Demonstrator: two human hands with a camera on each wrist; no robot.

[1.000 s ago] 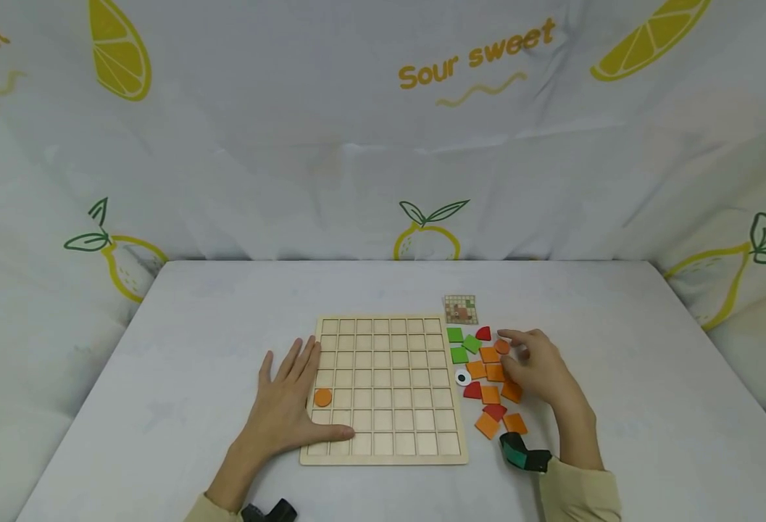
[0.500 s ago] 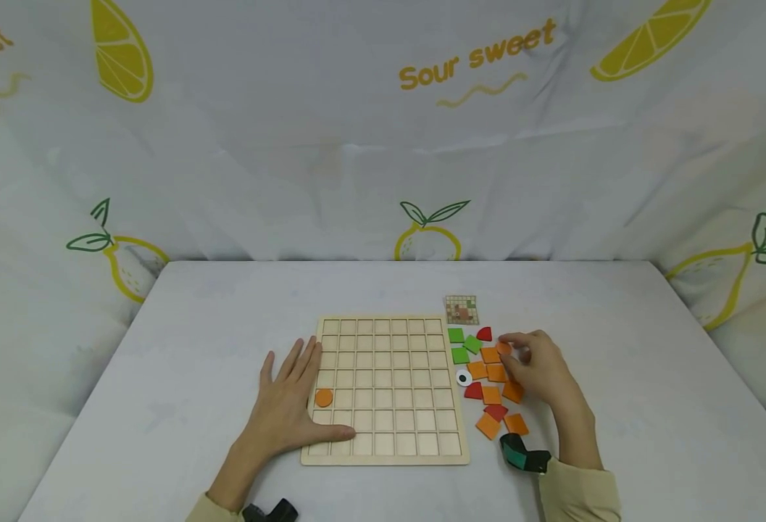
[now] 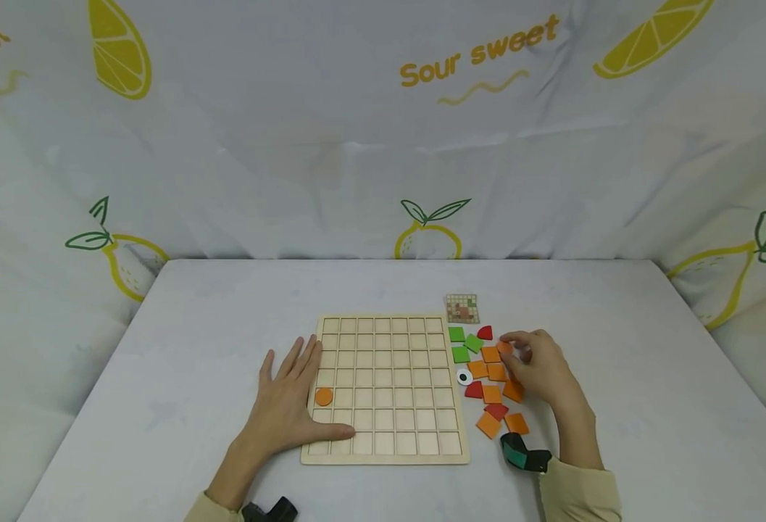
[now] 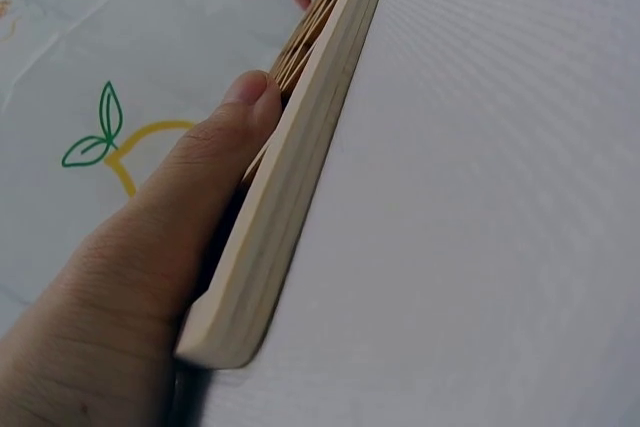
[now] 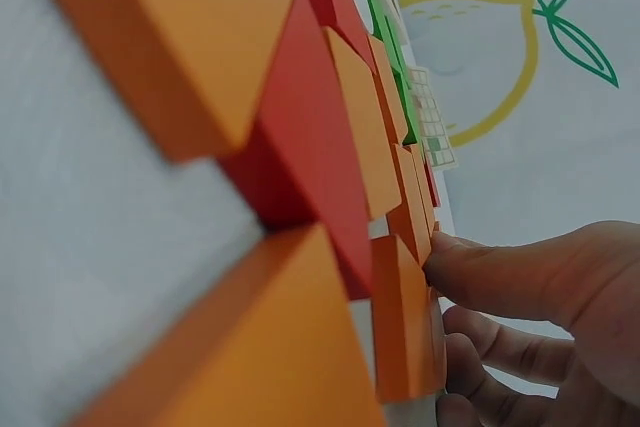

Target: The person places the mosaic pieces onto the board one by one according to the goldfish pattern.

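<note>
My left hand point(image 3: 286, 409) lies spread over the left edge of a wooden grid board point(image 3: 383, 460), its thumb stretched along the lower rows. In the left wrist view that thumb presses on the board's edge point(image 4: 265, 207). One orange disc point(image 3: 324, 396) sits in a cell of the leftmost column. To the right of the board, my right hand point(image 3: 542, 368) pinches a second orange disc point(image 3: 504, 347) between thumb and index finger, at table level. The right wrist view shows the thumb point(image 5: 500, 272) beside the orange tiles, with the disc hidden there.
Several orange square tiles point(image 3: 491, 394), green squares point(image 3: 456, 334), red quarter-round pieces point(image 3: 496, 411) and a white eye disc point(image 3: 464, 377) lie loose right of the board. A small pattern card point(image 3: 463, 309) lies beyond them. A white curtain point(image 3: 291, 181) hangs behind the table.
My right index finger and thumb have closed on the orange disc, which has shifted very slightly. The left hand and board stay in place.
</note>
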